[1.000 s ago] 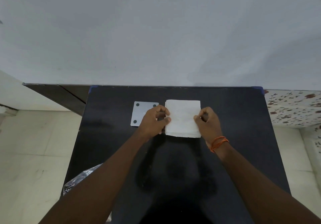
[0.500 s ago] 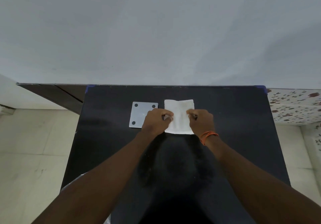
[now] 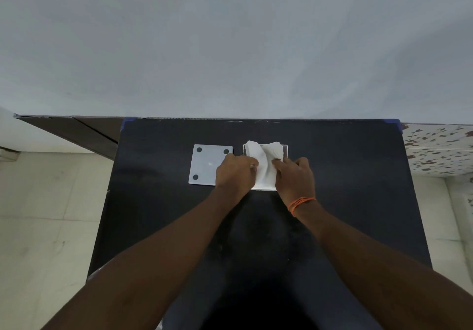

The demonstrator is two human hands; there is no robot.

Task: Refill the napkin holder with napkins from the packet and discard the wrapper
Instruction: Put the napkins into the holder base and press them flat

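A stack of white napkins [image 3: 263, 162] is bent into a trough over the white square napkin holder [image 3: 286, 148] on the black table [image 3: 345, 189]. My left hand [image 3: 234, 175] pinches the stack's left side. My right hand [image 3: 295, 178], with an orange thread at the wrist, pinches its right side. The napkins' two far corners stick up above the holder's rim. The holder's near part is hidden by my hands. To the left lies the holder's flat white lid [image 3: 207, 163] with dark round feet facing up.
A crinkled clear plastic wrapper [image 3: 96, 273] peeks out at the table's left edge beside my left forearm. A grey wall rises behind the table. Pale floor tiles lie to the left, speckled tiles to the right.
Both hands have pressed the flat napkin stack inward, so it went from lying flat to folded up in the middle, and the holder's rim now shows around it.
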